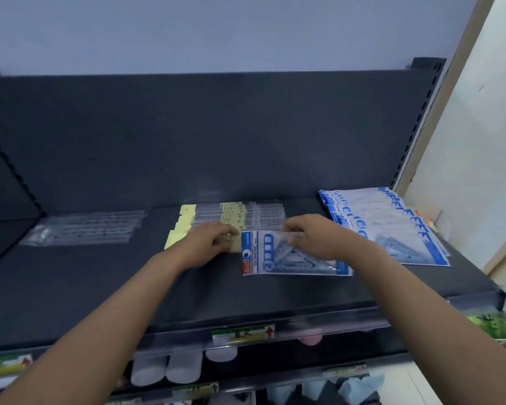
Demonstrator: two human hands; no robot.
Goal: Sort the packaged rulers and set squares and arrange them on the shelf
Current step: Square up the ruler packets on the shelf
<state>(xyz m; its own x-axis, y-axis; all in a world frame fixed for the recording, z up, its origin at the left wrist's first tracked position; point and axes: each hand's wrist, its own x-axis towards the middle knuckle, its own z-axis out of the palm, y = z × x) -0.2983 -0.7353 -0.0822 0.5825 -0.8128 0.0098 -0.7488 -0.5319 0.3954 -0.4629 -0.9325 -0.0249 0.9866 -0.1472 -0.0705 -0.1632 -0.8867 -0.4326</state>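
One loose set-square pack [295,258] at mid-shelf [100,287] — right hand [311,236] pinches it; left hand [206,244] grips yellow-labelled rulers [234,213], between clear rulers [85,228] and blue stack [392,220].

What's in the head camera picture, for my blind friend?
A person's right hand pinches a blue and white set square packet on a dark grey shelf; the left hand touches clear ruler packs with yellow cards. More blue packets lie rightward.

We see our right hand [313,235] pinching the top edge of the blue set-square packet [295,258] on the dark shelf [100,287]; just left of that packet our left hand [208,244] grips the yellow-labelled rulers [234,211], farther left lie clear ruler packs [85,229], to its right fanned blue packets [392,223]
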